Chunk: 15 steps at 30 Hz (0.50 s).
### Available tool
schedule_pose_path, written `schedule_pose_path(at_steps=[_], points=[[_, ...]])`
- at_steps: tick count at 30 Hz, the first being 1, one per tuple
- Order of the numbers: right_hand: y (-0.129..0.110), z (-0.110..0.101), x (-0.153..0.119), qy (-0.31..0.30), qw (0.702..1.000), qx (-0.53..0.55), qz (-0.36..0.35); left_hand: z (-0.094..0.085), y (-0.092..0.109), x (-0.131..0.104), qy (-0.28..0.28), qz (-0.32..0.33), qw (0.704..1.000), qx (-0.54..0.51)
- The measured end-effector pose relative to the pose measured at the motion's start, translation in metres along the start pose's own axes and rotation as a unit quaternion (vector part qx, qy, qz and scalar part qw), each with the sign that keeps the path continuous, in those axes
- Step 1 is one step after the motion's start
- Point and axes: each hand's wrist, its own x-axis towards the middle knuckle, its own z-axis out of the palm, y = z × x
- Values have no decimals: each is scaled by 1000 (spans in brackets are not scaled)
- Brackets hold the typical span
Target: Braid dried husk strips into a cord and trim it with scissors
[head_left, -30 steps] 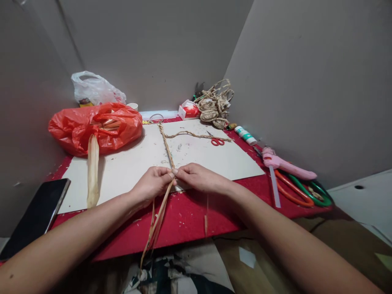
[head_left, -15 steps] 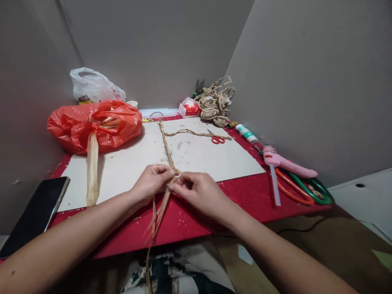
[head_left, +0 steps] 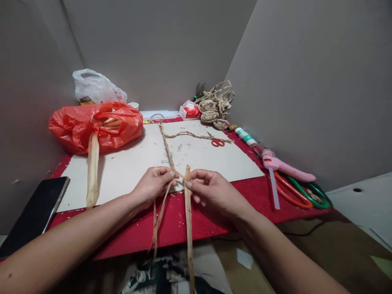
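Note:
A braided cord (head_left: pixel 167 149) runs down the white board (head_left: pixel 131 163) towards me, with a side length branching right. My left hand (head_left: pixel 156 181) pinches the cord's lower end, where thin loose strands (head_left: pixel 157 228) hang over the table edge. Between thumb and fingers, my right hand (head_left: pixel 208 188) holds a wide, flat tan strip (head_left: pixel 189 228). The strip's short top end stands above the fingers, and its long part hangs past the table edge. A narrow strand spans the gap between both hands.
Red bag (head_left: pixel 94 124) with dried strips, one strip (head_left: pixel 92 171) hanging out; phone (head_left: pixel 33 214) at left. Red-handled scissors (head_left: pixel 217 142), coiled cords (head_left: pixel 212 108) and a white roll (head_left: pixel 245 137) lie beyond. Pink glue gun (head_left: pixel 288 167) and green-handled tool (head_left: pixel 318 200) at right.
My right hand has moved slightly right, away from my left. The wide strip now shows upright at its fingertips, separate from the thinner strands below my left hand.

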Motion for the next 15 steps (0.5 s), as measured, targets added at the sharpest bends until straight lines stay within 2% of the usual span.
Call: schedule_pose_path(at_steps=[7, 15], points=[[0, 9, 2, -46, 997, -65, 1, 0, -3, 2, -11, 65, 996, 62], [-3, 17, 13, -47, 992, -116, -13, -4, -12, 7, 2, 101, 991, 93]])
